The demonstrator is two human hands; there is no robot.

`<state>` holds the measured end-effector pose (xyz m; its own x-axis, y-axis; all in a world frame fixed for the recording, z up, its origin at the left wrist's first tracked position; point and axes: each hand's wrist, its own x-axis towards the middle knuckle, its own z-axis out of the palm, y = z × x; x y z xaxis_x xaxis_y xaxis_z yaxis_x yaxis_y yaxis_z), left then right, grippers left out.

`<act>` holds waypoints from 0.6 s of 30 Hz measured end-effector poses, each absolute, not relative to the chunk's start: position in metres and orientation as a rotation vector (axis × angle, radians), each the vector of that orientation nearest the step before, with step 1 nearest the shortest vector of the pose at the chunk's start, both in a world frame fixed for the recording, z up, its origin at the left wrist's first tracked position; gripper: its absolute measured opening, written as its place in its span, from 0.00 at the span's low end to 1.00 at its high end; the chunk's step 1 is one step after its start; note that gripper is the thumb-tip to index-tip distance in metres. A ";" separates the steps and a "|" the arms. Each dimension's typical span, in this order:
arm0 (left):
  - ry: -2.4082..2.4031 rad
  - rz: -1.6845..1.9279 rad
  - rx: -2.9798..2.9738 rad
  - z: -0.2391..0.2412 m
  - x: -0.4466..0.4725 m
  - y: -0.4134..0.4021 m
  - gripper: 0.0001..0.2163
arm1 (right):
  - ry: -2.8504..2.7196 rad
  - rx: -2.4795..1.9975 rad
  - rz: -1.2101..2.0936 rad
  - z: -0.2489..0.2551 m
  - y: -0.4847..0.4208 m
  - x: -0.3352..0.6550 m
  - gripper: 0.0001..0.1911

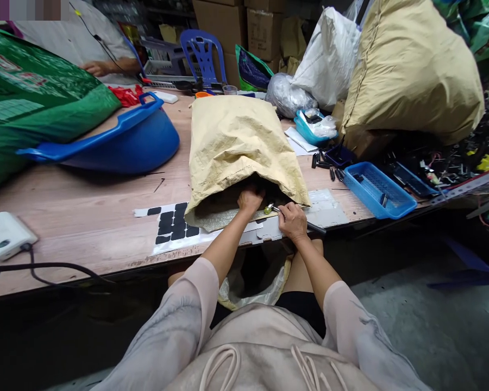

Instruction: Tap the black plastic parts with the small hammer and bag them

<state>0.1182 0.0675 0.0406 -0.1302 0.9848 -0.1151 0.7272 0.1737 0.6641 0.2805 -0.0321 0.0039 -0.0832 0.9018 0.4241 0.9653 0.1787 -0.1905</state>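
A pale yellow woven sack (pixel 244 130) lies on the table with its dark mouth facing me. My left hand (pixel 250 200) reaches into that mouth; its fingers are lost in the shade, and whatever lies inside is too dark to make out. At the sack's right lower edge, my right hand (pixel 293 221) is closed around a small hammer (pixel 317 228) with a black handle, a metal shaft and a yellowish head. The head points left, towards my left hand. Black rounded pads (pixel 173 222) on a white sheet lie left of the sack's mouth.
To the left are a blue basin (pixel 126 144), a green sack (pixel 32 98) and a white box (pixel 7 236) with a cable. A blue basket (pixel 378 190) and a bulging yellow sack (pixel 415 70) stand right. Between my knees an open sack (pixel 269 290) hangs. Another person's hand (pixel 100 68) rests far left.
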 end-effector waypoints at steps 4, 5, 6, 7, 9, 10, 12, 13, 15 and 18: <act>1.875 0.629 1.639 0.039 0.107 0.064 0.17 | -2.008 -1.751 -0.185 0.004 -0.033 0.281 0.09; 1.851 0.638 1.675 0.038 0.100 0.060 0.17 | -2.006 -1.749 -0.185 0.003 -0.032 0.281 0.09; 1.822 0.654 1.726 0.036 0.091 0.055 0.16 | -2.005 -1.747 -0.185 0.003 -0.032 0.281 0.09; 1.788 0.675 1.787 0.034 0.080 0.049 0.16 | -2.003 -1.744 -0.185 0.002 -0.032 0.281 0.09; 1.705 0.713 1.901 0.027 0.058 0.036 0.13 | -1.999 -1.738 -0.182 0.001 -0.031 0.281 0.09; 1.658 0.725 1.942 0.022 0.048 0.029 0.12 | -1.997 -1.736 -0.180 0.001 -0.031 0.282 0.10; 1.569 0.749 1.989 0.012 0.031 0.017 0.09 | -1.990 -1.735 -0.176 0.000 -0.031 0.282 0.11; 1.531 0.768 2.002 0.007 0.025 0.012 0.09 | -1.987 -1.739 -0.175 0.000 -0.030 0.283 0.11; 1.478 0.811 2.024 -0.001 0.019 0.006 0.08 | -1.984 -1.751 -0.173 -0.001 -0.030 0.284 0.11; 1.452 0.833 2.048 -0.007 0.020 0.005 0.09 | -1.999 -1.755 -0.170 -0.001 -0.029 0.287 0.09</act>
<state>0.0201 0.0050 -0.0069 0.2471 0.9488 0.1968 0.6487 -0.3129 0.6937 0.2867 -0.0287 -0.0011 -0.0697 0.9034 0.4230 0.9618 0.1734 -0.2118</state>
